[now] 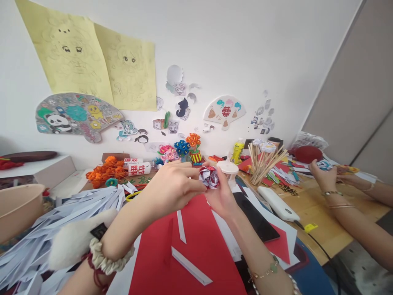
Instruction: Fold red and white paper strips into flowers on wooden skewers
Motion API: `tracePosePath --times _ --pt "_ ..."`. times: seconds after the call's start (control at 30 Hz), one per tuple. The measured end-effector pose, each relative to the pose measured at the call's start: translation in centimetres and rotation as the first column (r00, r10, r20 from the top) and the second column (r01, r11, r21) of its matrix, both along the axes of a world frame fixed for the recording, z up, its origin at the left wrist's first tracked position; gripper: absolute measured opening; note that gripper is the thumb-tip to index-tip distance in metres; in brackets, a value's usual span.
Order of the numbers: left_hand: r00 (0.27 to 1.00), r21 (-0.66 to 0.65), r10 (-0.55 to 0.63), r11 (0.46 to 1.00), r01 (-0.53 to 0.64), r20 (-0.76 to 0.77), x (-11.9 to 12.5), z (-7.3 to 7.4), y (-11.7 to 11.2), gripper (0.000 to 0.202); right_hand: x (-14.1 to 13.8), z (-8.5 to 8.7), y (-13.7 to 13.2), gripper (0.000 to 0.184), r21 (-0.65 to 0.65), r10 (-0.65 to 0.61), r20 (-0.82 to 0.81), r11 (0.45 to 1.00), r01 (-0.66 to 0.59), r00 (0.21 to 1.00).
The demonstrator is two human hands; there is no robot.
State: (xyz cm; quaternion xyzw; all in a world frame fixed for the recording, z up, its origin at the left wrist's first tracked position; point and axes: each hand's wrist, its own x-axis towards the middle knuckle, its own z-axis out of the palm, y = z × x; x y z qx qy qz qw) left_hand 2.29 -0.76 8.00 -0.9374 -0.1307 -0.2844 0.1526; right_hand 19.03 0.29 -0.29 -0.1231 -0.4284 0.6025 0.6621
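Note:
Both my hands meet around a small origami ball (209,178) of white and dark red folded paper, held up above the work surface. My right hand (223,196) grips it from the right side. From the left, my left hand (181,182) has its fingers curled and pressed against the ball; its fingertips are partly hidden. Below lies a red sheet of paper (153,266). On it rest two folded white paper strips, one short strip (181,228) and one wider strip (191,266).
A heap of folded white strips (27,229) fills the left, near a beige basin (18,209). To the right are a black phone (256,217), a white power strip (278,203) and wooden sticks (264,162). Another person's hand (324,176) holds a blue-white paper ball.

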Motion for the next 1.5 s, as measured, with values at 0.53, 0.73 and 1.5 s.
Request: tracePosePath --times 0.53,0.73,1.5 --pt "0.982 0.288 0.190 0.940 -0.182 0.002 0.5 -0.5 -0.2 0.024 -0.3 -0.3 0.0 0.030 0.014 -0.021 0.026 1.000 0.020 0.999" --pt "0.973 0.404 0.230 0.893 -0.196 -0.035 1.2 -1.1 -0.7 0.025 -0.3 -0.2 -0.1 0.029 0.011 -0.011 0.070 1.000 0.010 0.997" --pt "0.922 0.280 0.377 0.879 -0.385 0.083 2.0 -1.3 -0.7 0.017 -0.3 -0.1 -0.4 0.037 0.063 0.067 0.165 0.995 -0.078 0.984"
